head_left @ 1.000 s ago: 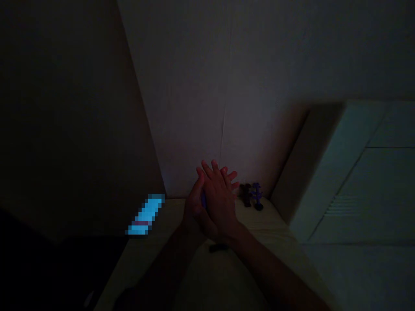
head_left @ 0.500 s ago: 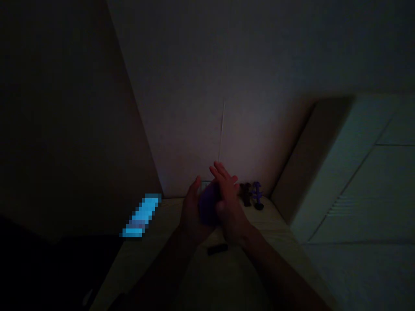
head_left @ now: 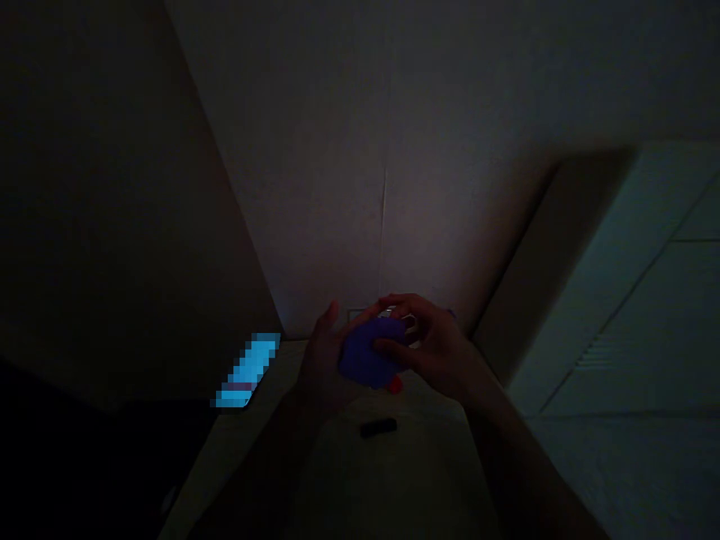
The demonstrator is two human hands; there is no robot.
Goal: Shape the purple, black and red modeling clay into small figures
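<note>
**Purple slab looks flat and broad, not yet put down**

Dim feed at my end, so bear with me. Closest in, I've got the slab up over the table, between the two hands. My left hand is spread open, palm under it like a tray, thumb sticking up well clear; can't tell what the fingers hidden behind it are doing. My right hand is partly closed on the right edge: thumb on the near face, other fingers bent round towards the far side. How hard it's pinching, I can't say.

Progress, by my reckoning: the flattening looks mostly there, since it's one wide piece with no splits I can make out. Left to do: letting go and getting it onto the table.

Down below, there's a small dark bar, and a red bit peeks out just past the slab's lower edge; too dark to tell if they touch. Off to the left sits a glowing, pixelated rectangle. Past all that, plain wall, plus a pale cabinet on the right.
</note>
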